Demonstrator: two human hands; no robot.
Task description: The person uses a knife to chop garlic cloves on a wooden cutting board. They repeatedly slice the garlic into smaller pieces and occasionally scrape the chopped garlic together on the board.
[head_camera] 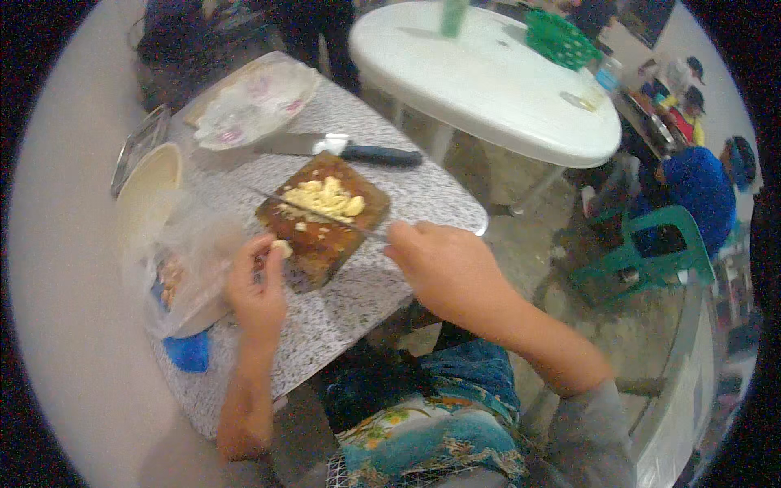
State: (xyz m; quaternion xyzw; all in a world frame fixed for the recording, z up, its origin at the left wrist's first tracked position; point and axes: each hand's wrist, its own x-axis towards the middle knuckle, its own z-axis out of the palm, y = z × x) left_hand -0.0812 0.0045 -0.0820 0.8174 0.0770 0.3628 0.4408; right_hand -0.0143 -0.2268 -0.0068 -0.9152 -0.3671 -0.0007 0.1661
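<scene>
A wooden cutting board [341, 259] lies on the speckled tabletop in front of me. On its far half sits a heap of chopped, pale yellow food [326, 196], with a few crumbs nearer to me. My right hand [442, 265] grips a knife [317, 215], its thin blade reaching across the board over the near side of the heap. Between the thumb and fingers of my left hand [259, 287] is a small pale piece of food [282, 248], held at the board's left edge. Blur hides exactly what the food is.
Beyond the board lies a second knife with a dark handle [381, 155], near a floral-patterned tray [256, 104]. Left are a cream bowl [146, 189], a clear plastic bag [201, 256] and a blue item [189, 352]. A white round table [476, 79], a green chair [659, 268] and people stand farther off.
</scene>
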